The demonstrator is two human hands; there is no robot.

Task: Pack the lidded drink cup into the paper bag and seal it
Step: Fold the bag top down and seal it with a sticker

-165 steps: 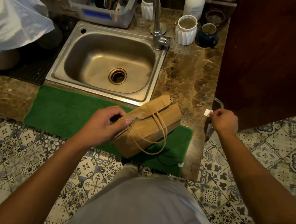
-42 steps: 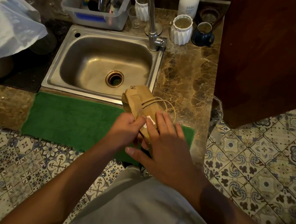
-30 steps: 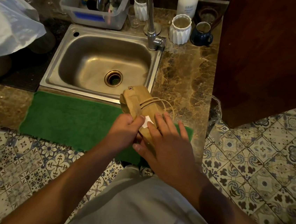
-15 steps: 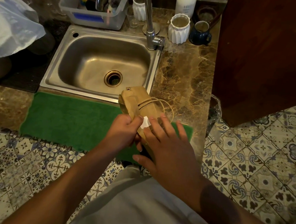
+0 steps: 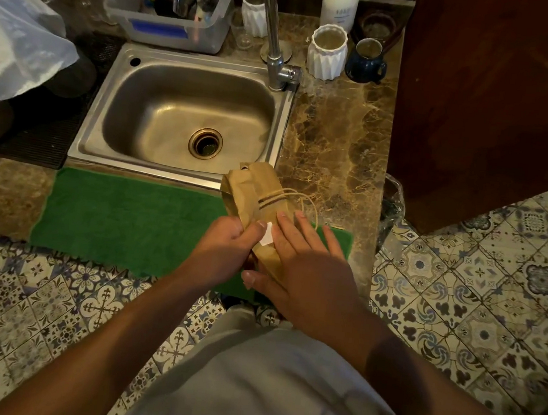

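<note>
A brown paper bag (image 5: 250,191) with its top folded over and twine handles lies tilted over the right end of the green mat (image 5: 129,219). My left hand (image 5: 224,252) grips its near end, thumb beside a small white sticker (image 5: 268,235) on the fold. My right hand (image 5: 306,268) lies flat on the bag with its fingers spread, the fingertips next to the sticker. The drink cup is hidden; I cannot see inside the bag.
A steel sink (image 5: 187,117) with a tap (image 5: 274,31) lies behind the mat. White ribbed cups (image 5: 326,50), a dark mug (image 5: 365,61), a white bottle (image 5: 340,1) and a plastic tub (image 5: 168,7) stand at the back. A white plastic bag (image 5: 16,41) sits at left, a wooden cabinet (image 5: 487,94) at right.
Since 5.5 s ago my right hand came from the counter's right edge with the sticker onto the bag, and the bag was turned. Over the last second the hands hardly moved.
</note>
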